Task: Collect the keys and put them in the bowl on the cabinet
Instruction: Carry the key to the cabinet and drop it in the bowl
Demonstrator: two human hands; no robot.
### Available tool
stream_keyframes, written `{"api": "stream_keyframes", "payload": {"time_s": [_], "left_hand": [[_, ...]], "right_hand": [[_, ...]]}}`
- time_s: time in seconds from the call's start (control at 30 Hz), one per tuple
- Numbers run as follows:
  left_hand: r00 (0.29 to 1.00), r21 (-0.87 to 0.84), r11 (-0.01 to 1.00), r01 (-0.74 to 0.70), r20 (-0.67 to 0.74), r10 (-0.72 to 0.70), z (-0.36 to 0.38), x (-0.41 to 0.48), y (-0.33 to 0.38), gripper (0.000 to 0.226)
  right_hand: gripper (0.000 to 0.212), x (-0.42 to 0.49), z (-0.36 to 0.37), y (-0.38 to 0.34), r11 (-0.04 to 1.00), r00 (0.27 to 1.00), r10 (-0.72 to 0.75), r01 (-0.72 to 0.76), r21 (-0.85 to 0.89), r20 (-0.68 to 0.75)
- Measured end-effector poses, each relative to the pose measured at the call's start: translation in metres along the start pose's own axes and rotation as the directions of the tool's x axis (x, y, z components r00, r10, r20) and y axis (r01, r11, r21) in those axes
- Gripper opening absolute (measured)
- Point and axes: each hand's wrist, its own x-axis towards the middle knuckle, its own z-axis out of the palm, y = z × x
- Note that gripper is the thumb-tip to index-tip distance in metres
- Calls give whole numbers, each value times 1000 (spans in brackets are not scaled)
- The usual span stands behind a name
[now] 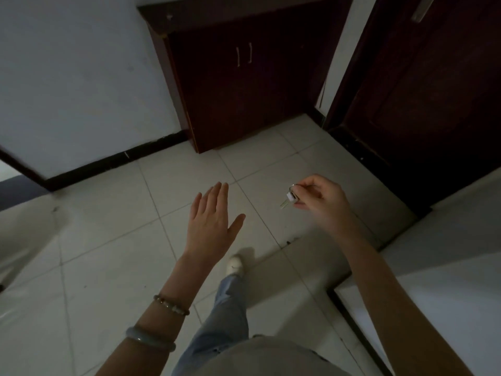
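My right hand (321, 203) pinches a small bunch of keys (289, 198) on a metal ring, held out over the tiled floor; a key blade hangs down to the left. My left hand (210, 222) is stretched flat, fingers apart, palm down and holding nothing, to the left of the keys. The dark wooden cabinet (244, 85) stands ahead against the wall, its two doors closed with pale handles. Only the front strip of its top (230, 14) is in view, and no bowl shows there.
A dark wooden door (433, 90) stands to the right of the cabinet. White walls with black skirting run on the left. A white wall corner (433, 267) juts in at the right. My leg in jeans and a white shoe (235, 264) are on the pale tiled floor.
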Motion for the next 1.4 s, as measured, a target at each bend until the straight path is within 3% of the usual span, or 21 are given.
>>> {"api": "stream_keyframes", "payload": {"time_s": [0.27,0.73,1.13,1.4], "left_hand": [[997,5,997,-78,20,78,6,147,-43,68],[978,-34,979,-203,42,204,27,324,-61,68],[976,-55,977,-208,62,211,76,526,-15,69],[968,-77,969,-236,66,241,99,656,38,70]], "right_hand": [[6,135,19,-20,999,996,46,-46,1,-74],[25,294,10,-19,994,982,60,-44,95,-180],[14,484,-65,-6,998,979,22,-9,65,-202],[20,604,-125,-13,999,979,0,7,36,-203]]}}
